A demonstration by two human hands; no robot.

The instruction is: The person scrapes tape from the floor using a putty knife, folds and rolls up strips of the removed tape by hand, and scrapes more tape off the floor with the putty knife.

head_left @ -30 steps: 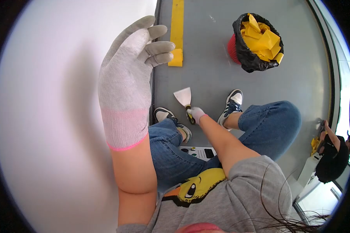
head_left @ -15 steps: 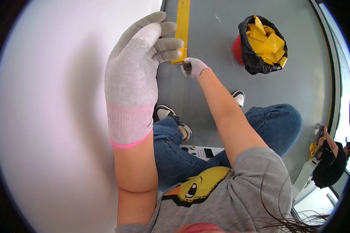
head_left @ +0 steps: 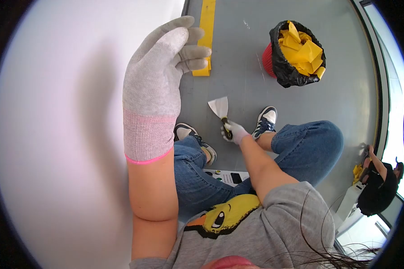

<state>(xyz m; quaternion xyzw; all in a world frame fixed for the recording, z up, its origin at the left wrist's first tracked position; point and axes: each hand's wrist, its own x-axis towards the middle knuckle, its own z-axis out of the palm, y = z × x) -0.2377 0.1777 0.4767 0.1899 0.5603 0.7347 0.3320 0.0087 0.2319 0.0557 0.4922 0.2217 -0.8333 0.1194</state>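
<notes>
My right hand (head_left: 236,133), in a pale work glove, grips the dark handle of a scraper (head_left: 219,107) with a wide metal blade. It is low over the grey floor, between my feet, the blade pointing away from me. A strip of yellow floor tape (head_left: 204,65) runs along the wall, its near end a little beyond the blade and apart from it. My left hand (head_left: 155,76), also gloved, is raised beside the white wall with nothing in it. Its fingers are loosely bent and apart; whether it touches the wall I cannot tell.
A red bin (head_left: 269,60) lined with a black bag (head_left: 286,74) holds crumpled yellow tape (head_left: 307,51) at the right. I sit on a white unit with buttons (head_left: 231,176). Farther right, a person in black (head_left: 379,190) is beside a similar white unit (head_left: 351,204).
My right hand has drawn back toward me from the tape's near end, bringing the scraper blade into sight. My left hand has hardly moved.
</notes>
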